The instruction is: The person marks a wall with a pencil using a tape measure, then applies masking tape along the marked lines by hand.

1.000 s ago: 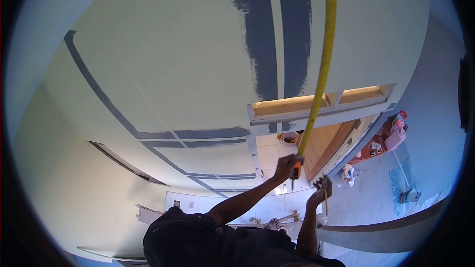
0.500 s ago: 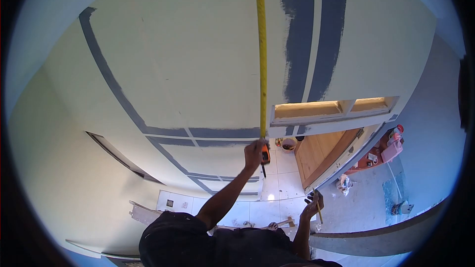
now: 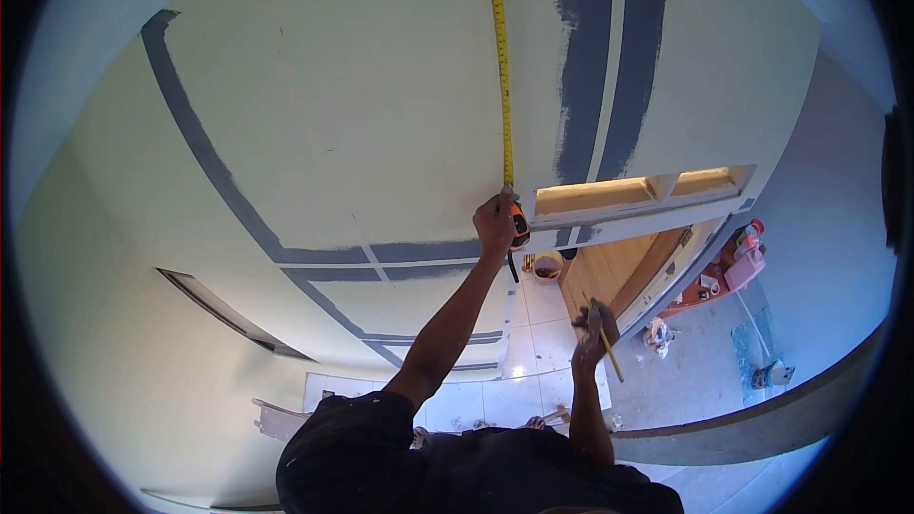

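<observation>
Measuring up the wall [image 3: 362, 114] is judged to be the step in hand. The tape measure [image 3: 519, 225] is gripped by its case in the left hand [image 3: 495, 221] at centre frame, just left of a wood-lined opening [image 3: 619, 195]. Its yellow blade [image 3: 499, 67] is run straight up the wall to the top edge of the frame, where the tip is cut off from view. A pencil [image 3: 609, 354] is pinched in the right hand [image 3: 592, 331], lower right of centre, off the wall and well apart from the tape measure. Next move is likely a mark: blade to be laid flat and steady, reading taken, pencil brought up beside the blade. Wall is smooth and pale green, with dark grey painted bands [image 3: 581, 57]: two vertical right of the blade, a pair horizontal below the left hand, one long diagonal at left. Lower in the frame a white tiled floor [image 3: 538, 324], a small bucket [image 3: 546, 269], a wooden panel [image 3: 609, 276] and pink clutter [image 3: 747, 262] at right are seen.
</observation>
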